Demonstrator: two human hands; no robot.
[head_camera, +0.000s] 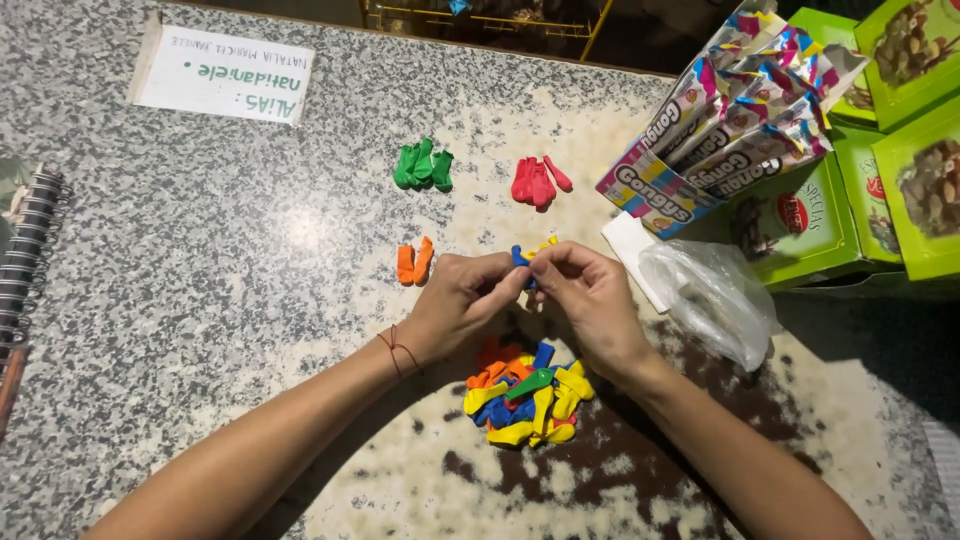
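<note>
So far the sorting of small uninflated balloons by colour looks partly done: a green group (423, 166) lies far on the stone counter (230, 260), a red group (538, 181) to its right, and two orange ones (413, 263) nearer, left of the hands, while a mixed pile (526, 391) of yellow, orange, blue, green and red balloons sits near the person, just below the wrists, unsorted. That pile is bigger than any sorted group, so I judge more than half the work is left, and no separate blue or yellow group shows yet. Between the two hands, above the pile, a blue balloon (520, 257) with a bit of yellow beside it is held just off the counter. On it the left hand (462, 300) has its fingers curled in, thumb and forefinger pinched together; the right hand (588, 297) meets it from the other side, fingertips closed on the same piece, so both hands are clamped on it and touching each other. To the right lie a crumpled clear bag (712, 296), colourful packets (730, 115) leaning on green boxes (880, 160); far left a white card (222, 73), and a spiral notebook (25, 250) at the left edge
</note>
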